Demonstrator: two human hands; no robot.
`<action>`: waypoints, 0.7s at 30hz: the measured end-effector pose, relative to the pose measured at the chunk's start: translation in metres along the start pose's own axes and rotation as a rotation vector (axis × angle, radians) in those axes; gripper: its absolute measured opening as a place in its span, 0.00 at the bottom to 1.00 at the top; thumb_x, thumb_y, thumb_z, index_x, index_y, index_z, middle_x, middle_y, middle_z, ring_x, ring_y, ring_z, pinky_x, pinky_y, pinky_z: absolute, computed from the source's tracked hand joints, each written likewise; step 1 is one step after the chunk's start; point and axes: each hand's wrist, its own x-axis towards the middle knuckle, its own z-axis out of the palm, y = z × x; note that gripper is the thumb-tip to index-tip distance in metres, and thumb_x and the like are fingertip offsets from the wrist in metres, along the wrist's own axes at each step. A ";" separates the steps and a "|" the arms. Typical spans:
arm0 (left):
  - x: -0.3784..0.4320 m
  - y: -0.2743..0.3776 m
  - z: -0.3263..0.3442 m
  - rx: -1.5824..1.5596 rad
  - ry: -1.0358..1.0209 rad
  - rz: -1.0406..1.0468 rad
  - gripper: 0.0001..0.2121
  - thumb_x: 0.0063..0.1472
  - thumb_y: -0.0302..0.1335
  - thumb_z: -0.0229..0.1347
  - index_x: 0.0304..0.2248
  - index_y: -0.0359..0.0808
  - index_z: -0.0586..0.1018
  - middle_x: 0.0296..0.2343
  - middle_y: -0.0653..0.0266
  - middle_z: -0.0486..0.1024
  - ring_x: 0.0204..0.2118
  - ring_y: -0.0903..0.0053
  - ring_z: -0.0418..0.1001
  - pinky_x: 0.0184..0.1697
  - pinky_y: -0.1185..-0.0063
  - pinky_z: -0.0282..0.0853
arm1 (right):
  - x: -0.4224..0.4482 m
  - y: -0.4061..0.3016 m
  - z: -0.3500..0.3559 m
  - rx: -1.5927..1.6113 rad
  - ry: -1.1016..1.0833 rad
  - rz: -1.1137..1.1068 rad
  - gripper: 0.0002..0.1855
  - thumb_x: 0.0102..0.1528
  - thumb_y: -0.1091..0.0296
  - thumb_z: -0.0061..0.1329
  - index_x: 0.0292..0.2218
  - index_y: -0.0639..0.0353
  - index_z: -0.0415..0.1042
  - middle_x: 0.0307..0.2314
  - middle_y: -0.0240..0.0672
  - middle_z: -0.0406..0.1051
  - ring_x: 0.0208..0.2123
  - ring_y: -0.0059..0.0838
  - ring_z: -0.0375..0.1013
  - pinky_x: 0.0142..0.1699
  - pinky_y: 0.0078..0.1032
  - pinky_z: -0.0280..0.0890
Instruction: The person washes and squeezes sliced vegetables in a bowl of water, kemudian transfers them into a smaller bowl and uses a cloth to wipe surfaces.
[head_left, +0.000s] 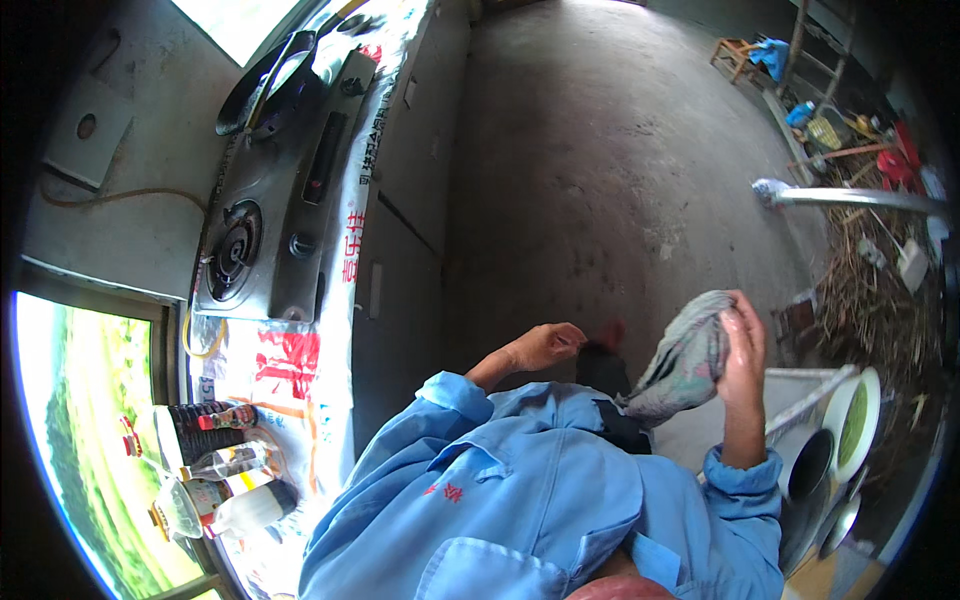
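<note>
My right hand (744, 341) grips the top of a crumpled grey cloth (686, 352), which hangs down towards the front of my blue jacket (525, 480). Out over the floor to the left is my left hand (551, 345), empty, its fingers loosely curled with a gap to the thumb. A two-burner gas stove (300, 187) stands on the counter at the left, and a wok (274, 97) with a long-handled utensil across it rests on the far burner. The near burner (237, 251) carries nothing.
Several bottles (240, 459) stand on the counter's printed plastic cover (334, 360) by the window. At the right are a bowl with green contents (855, 424), a dark pan (811, 465), a metal pole (847, 196) and a heap of straw (862, 300). A wooden stool (731, 56) is farther off.
</note>
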 end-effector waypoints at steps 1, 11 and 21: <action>0.013 0.008 -0.005 -0.128 -0.054 0.013 0.14 0.53 0.31 0.47 0.40 0.37 0.68 0.38 0.59 0.67 0.40 0.71 0.65 0.43 0.77 0.61 | 0.021 0.001 0.006 -0.023 -0.087 0.001 0.09 0.49 0.71 0.38 0.32 0.65 0.64 0.26 0.29 0.65 0.30 0.15 0.62 0.37 0.13 0.57; 0.172 0.085 -0.100 -1.303 -0.005 0.090 0.20 0.56 0.46 0.39 0.38 0.39 0.69 0.33 0.64 0.68 0.39 0.77 0.64 0.44 0.77 0.59 | 0.225 0.045 0.081 -0.134 -0.994 0.053 0.12 0.50 0.68 0.41 0.37 0.63 0.62 0.32 0.34 0.65 0.36 0.22 0.63 0.41 0.19 0.58; 0.305 0.093 -0.232 -0.206 1.248 0.310 0.13 0.48 0.29 0.50 0.35 0.36 0.69 0.29 0.59 0.69 0.32 0.64 0.68 0.37 0.76 0.63 | 0.423 0.122 0.120 0.270 -0.489 0.339 0.30 0.53 0.45 0.25 0.51 0.55 0.49 0.48 0.34 0.51 0.50 0.27 0.49 0.50 0.29 0.50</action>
